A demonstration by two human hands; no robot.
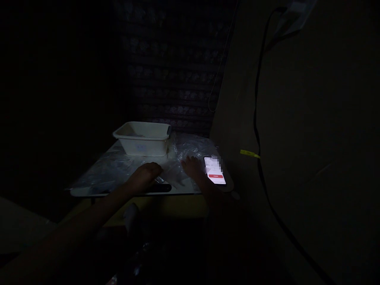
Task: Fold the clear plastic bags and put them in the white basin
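Clear plastic film or bags lie spread over a small white table in dim light. My left hand is at the front middle of the table, its fingers bent together over the plastic; what they hold, if anything, is too dark to tell. To its right, my right hand rests at the plastic with some fingers apart. A lit phone lies just right of that hand. Behind my left hand stands a white plastic basin.
A dark slot runs along the table's front edge. On the right wall hangs a black cable with a yellow tag. A dark patterned curtain is behind the table.
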